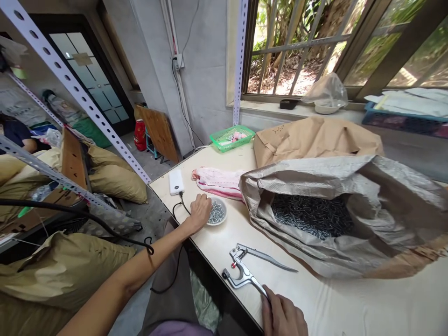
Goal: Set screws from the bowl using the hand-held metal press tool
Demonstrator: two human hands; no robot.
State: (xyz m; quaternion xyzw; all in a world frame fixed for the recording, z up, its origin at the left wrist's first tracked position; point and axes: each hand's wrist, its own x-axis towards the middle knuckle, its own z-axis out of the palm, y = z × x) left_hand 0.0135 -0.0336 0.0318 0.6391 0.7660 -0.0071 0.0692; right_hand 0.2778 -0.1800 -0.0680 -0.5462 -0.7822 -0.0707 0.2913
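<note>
My left hand [200, 210] is closed at the left rim of a small white bowl [216, 225], its fingertips hidden, so I cannot tell what they grip. Many small silvery metal pieces [217, 212] lie in that bowl. In my right hand [284, 313] is the lower handle of metal hand pliers [247, 275], the kind with a C-shaped jaw and a spring. These pliers lie on the pale table [238, 228] with their handles spread. To the right, a large open sack [301, 172] holds a heap of dark metal pieces [313, 217].
A white power bank [176, 182] with a black cable sits by the left table edge. Behind the bowl lies a pink-and-white cloth [220, 181]. A green basket [233, 138] stands at the back corner. Filled sacks [63, 270] and perforated shelf posts [80, 93] are at left.
</note>
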